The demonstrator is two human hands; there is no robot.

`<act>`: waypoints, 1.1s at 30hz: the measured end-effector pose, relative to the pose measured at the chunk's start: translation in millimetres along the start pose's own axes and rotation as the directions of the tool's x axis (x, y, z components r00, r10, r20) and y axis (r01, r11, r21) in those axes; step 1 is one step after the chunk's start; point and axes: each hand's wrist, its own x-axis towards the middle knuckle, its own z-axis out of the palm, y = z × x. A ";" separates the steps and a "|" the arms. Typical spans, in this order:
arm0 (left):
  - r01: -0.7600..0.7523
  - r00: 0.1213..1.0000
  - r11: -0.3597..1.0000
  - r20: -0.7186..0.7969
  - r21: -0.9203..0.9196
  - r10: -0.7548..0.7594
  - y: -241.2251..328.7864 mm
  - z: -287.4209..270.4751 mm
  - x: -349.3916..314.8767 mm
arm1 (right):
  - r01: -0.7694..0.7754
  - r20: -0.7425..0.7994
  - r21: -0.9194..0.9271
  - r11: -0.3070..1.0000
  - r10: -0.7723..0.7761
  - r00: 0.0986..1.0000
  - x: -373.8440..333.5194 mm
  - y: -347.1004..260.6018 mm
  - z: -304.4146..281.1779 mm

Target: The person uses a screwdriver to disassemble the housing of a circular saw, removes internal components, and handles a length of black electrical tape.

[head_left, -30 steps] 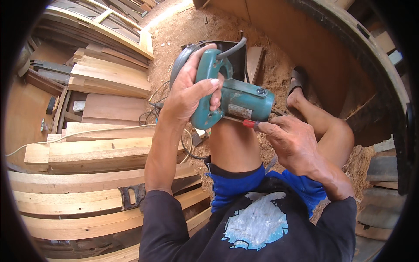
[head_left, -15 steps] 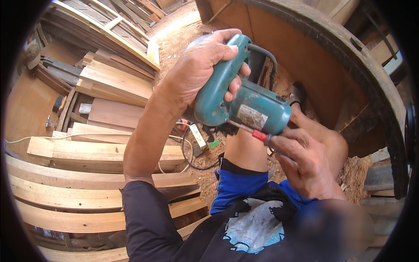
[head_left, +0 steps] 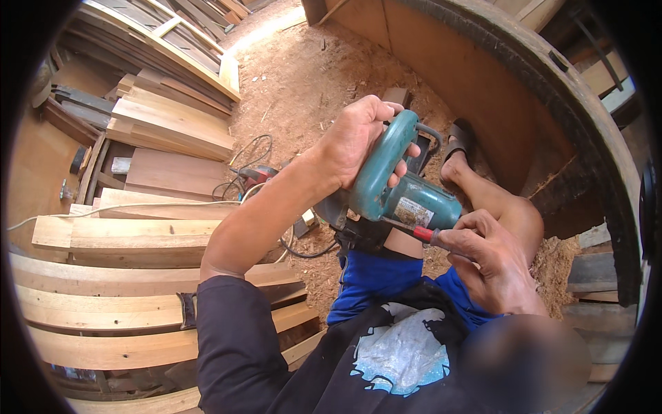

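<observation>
My left hand (head_left: 362,141) is wrapped around the handle of a teal corded power tool (head_left: 424,196), which looks like a circular saw. Its cylindrical motor housing points right, and a dark rounded guard and base show below the handle on the left. The saw is over my lap. In my right hand (head_left: 486,255) is a screwdriver (head_left: 424,233) with a red and dark handle. Its thin shaft points left along the lower side of the motor housing, near the base of the saw's handle. Exactly where the tip rests is hard to make out.
Stacked planks (head_left: 131,237) fill the left side. A red corded tool (head_left: 258,176) and tangled cables lie on the sawdust-covered floor (head_left: 289,90). A large curved wooden piece (head_left: 483,90) with a dark rim arches around the right. My sandalled foot (head_left: 455,162) is beside it.
My left hand and the saw have come lower and slightly right, toward my lap. The screwdriver stays against the housing's lower side, its handle shifted a little right and down.
</observation>
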 end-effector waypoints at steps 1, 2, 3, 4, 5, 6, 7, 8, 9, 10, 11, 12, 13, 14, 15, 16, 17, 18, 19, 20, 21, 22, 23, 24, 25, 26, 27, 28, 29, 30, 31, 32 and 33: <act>0.002 0.999 1.000 -0.040 0.002 -0.002 -1.8 -3.0 3.6 | -0.010 0.007 -0.007 1.000 0.010 1.000 2.4 4.2 2.8; 0.003 0.997 1.000 -0.080 0.004 -0.003 -3.0 -5.8 6.9 | -0.014 0.011 -0.007 1.000 0.014 1.000 4.8 8.4 6.5; 0.007 0.997 1.000 -0.078 -0.001 -0.007 -4.5 -8.0 9.9 | -0.060 0.007 0.014 0.998 0.060 0.998 7.4 12.9 10.4; 0.010 0.988 0.999 -0.154 0.039 -0.004 -6.5 -10.1 12.1 | -0.104 0.005 0.035 0.994 0.104 0.995 10.3 16.5 12.8; 0.016 0.973 0.997 -0.229 0.079 0.003 -7.5 -13.2 14.5 | -0.109 0.009 0.035 0.993 0.109 0.994 14.8 20.1 13.3; 0.020 0.972 0.997 -0.236 0.069 -0.003 -8.5 -18.7 15.2 | -0.072 0.008 0.025 0.997 0.072 0.997 20.4 24.1 14.3; 0.010 0.974 0.995 -0.225 0.096 0.012 -8.5 -25.2 16.2 | -0.035 0.007 0.017 0.999 0.035 0.999 25.1 27.1 15.9; 0.000 0.976 0.992 -0.214 0.123 0.026 -8.5 -32.0 17.6 | -0.036 0.019 0.022 0.999 0.036 0.999 28.8 28.5 18.5; 0.000 0.976 0.994 -0.218 0.113 0.025 -8.7 -39.9 21.5 | -0.023 -0.002 -0.007 1.000 0.023 1.000 32.8 28.6 20.5; 0.001 0.981 0.997 -0.195 0.078 0.014 -9.5 -49.6 26.4 | -0.008 -0.023 -0.035 0.999 0.008 1.000 36.6 28.5 22.7; 0.003 0.985 0.999 -0.171 0.043 0.004 -11.5 -58.0 29.6 | -0.009 -0.011 -0.035 0.999 0.008 1.000 40.0 28.2 25.6; 0.000 0.985 0.999 -0.170 0.036 0.006 -12.0 -63.0 33.1 | 0.047 -0.032 -0.162 0.986 -0.053 0.998 43.1 28.1 27.4; -0.020 0.984 0.999 -0.179 0.037 0.026 -12.8 -67.3 36.1 | 0.099 -0.045 -0.287 0.953 -0.116 0.992 45.4 28.6 28.9; -0.039 0.981 0.998 -0.187 0.038 0.046 -14.5 -71.1 38.8 | 0.098 -0.039 -0.291 0.952 -0.115 0.993 47.1 29.7 30.2; -0.043 0.981 0.998 -0.190 0.036 0.049 -16.5 -75.1 39.7 | 0.103 -0.042 -0.323 0.941 -0.123 0.992 49.1 31.1 31.9; -0.061 0.981 0.998 -0.183 0.005 0.061 -19.1 -78.6 40.5 | 0.106 -0.044 -0.354 0.929 -0.130 0.990 50.9 32.0 32.7; -0.078 0.982 0.997 -0.175 -0.026 0.072 -20.6 -80.8 41.6 | 0.109 -0.041 -0.356 0.928 -0.132 0.990 52.8 32.0 31.1; -0.079 0.983 0.996 -0.170 -0.032 0.073 -21.9 -80.6 45.4 | -0.110 0.050 -0.226 0.968 0.124 0.991 53.8 31.3 27.8; -0.078 0.987 0.995 -0.147 -0.058 0.068 -23.2 -79.7 51.0 | -0.342 0.168 -0.116 0.932 0.358 0.918 54.4 31.6 25.0; -0.075 0.990 0.994 -0.124 -0.083 0.064 -24.5 -78.9 55.9 | -0.347 0.168 -0.124 0.930 0.364 0.916 54.9 38.7 24.4; -0.076 0.991 0.993 -0.118 -0.087 0.066 -24.9 -78.8 59.6 | -0.402 0.192 0.023 0.915 0.391 0.900 57.0 50.3 23.9; -0.084 0.991 0.993 -0.109 -0.081 0.075 -26.3 -79.4 63.6 | -0.451 0.219 0.168 0.876 0.413 0.884 57.9 57.3 22.0; -0.091 0.992 0.993 -0.099 -0.077 0.083 -27.7 -80.5 67.5 | -0.333 0.233 0.234 0.913 0.280 0.931 56.3 58.6 17.6; -0.090 0.992 0.993 -0.095 -0.077 0.083 -28.7 -84.0 70.3 | -0.335 0.230 0.231 0.913 0.283 0.931 56.3 59.1 16.3; -0.085 0.994 0.988 -0.084 -0.128 0.075 -29.5 -89.3 73.1 | -0.146 0.155 0.190 0.971 0.117 0.981 56.3 59.6 15.2; -0.079 0.995 0.981 -0.073 -0.178 0.067 -30.7 -93.3 76.4 | -0.049 0.122 0.163 0.985 0.029 0.992 54.8 61.0 15.5; -0.075 0.996 0.981 -0.069 -0.180 0.064 -32.8 -94.5 80.5 | 0.043 0.088 0.132 0.990 -0.055 0.995 52.2 62.4 15.3; -0.087 0.995 0.973 -0.061 -0.214 0.076 -35.0 -95.0 84.6 | 0.066 0.043 0.084 0.994 -0.069 0.997 47.4 66.5 18.2; -0.099 0.995 0.964 -0.054 -0.248 0.088 -37.2 -95.6 88.5 | 0.086 -0.001 0.034 0.996 -0.086 0.996 42.7 69.6 21.5; -0.095 0.995 0.964 -0.048 -0.248 0.086 -38.1 -96.5 92.5 | 0.082 -0.004 0.032 0.996 -0.082 0.997 37.7 69.6 25.8; -0.085 0.996 0.962 -0.029 -0.260 0.080 -38.9 -97.1 96.4 | -0.093 0.002 0.044 0.995 0.093 0.996 32.7 68.5 30.5; -0.074 0.997 0.959 -0.009 -0.273 0.075 -40.0 -97.7 99.8 | -0.265 0.010 0.056 0.963 0.265 0.964 29.9 66.7 32.8; -0.070 0.997 0.960 -0.005 -0.271 0.072 -39.1 -95.8 100.8 | -0.269 0.006 0.056 0.962 0.269 0.963 33.7 67.4 32.4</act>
